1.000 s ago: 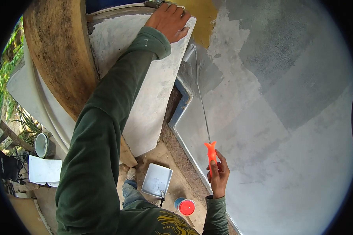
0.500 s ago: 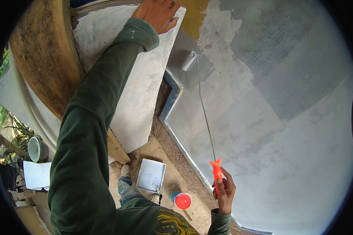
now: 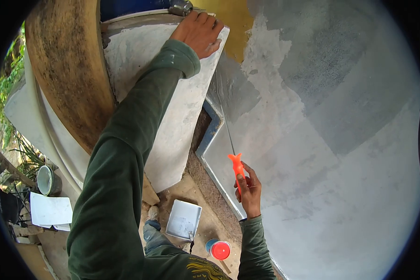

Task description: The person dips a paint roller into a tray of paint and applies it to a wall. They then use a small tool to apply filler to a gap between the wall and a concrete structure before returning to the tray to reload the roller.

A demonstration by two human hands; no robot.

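My right hand [image 3: 250,192] grips the orange handle [image 3: 236,168] of a paint roller at the lower middle. From the handle a thin metal rod [image 3: 227,122] runs up along the grey and white wall [image 3: 312,186]; the roller's head is hidden behind the white slab's edge. My left hand [image 3: 201,33] rests on the top corner of the white slab [image 3: 177,126], fingers bent over its edge. A metal fitting [image 3: 181,7] lies just beyond those fingers.
A curved, stained wooden beam [image 3: 72,70] stands at the left. Below are a white paint tray [image 3: 184,219], a red-topped pot [image 3: 220,250], a bucket [image 3: 45,180] and white sheets [image 3: 51,210]. A blue-edged notch [image 3: 211,128] borders the wall.
My right hand has moved up and left with the roller, and the roller's head has gone out of sight behind the slab. The view has shifted; my left hand stays on the slab.
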